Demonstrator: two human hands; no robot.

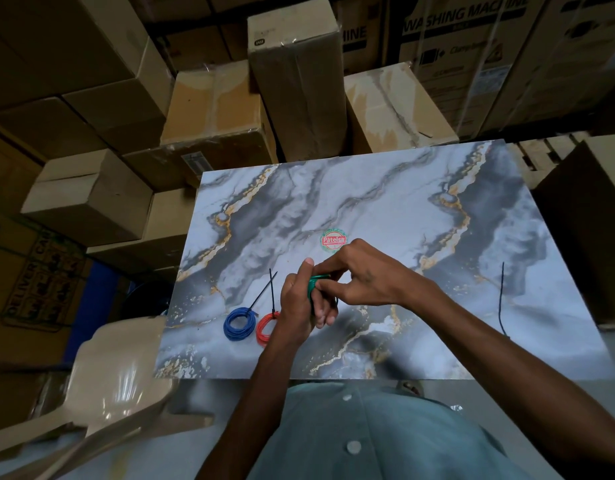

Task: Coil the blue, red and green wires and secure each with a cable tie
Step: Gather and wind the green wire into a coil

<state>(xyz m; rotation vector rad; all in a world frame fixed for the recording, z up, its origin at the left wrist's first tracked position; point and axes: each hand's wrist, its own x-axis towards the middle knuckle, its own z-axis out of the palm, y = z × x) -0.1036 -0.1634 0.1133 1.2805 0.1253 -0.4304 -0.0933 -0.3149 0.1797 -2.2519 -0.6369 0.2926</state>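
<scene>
Green wire (313, 285) in both hands (328, 289)

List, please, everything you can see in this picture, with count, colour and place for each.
blue coil: one, blue, tied, tabletop front left
red coil: one, red, tied, right of blue, partly behind left hand
green wire: one, green, held in both hands
loose cable tie: one, black, tabletop right
sticker: one, red and green, table centre
table: one, grey marble pattern
chair: one, beige, left
cardboard boxes: many, brown, behind
left hand: grips green wire
right hand: pinches green wire
</scene>
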